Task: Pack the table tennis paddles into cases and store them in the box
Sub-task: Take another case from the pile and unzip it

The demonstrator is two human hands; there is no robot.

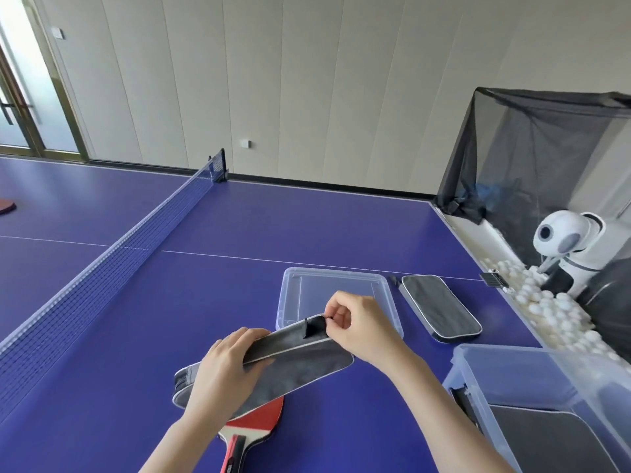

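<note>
A grey paddle case point(293, 367) with pale piping is lifted just above the blue table. My left hand point(225, 373) grips its middle from the left. My right hand point(362, 322) pinches the zipper pull at its far end. Under the case lies a red paddle point(263, 418), its handle pointing toward me. A second grey case point(440, 307) lies flat and apart on the table to the right. The clear plastic box point(505, 373) stands at the near right with a dark case point(560, 442) inside it.
The box's clear lid point(341, 285) lies on the table behind my hands. The net point(102, 268) runs across the left. Another red paddle point(6, 205) sits at the far left. A white ball machine point(570, 247), several white balls and a black catch net stand off the right edge.
</note>
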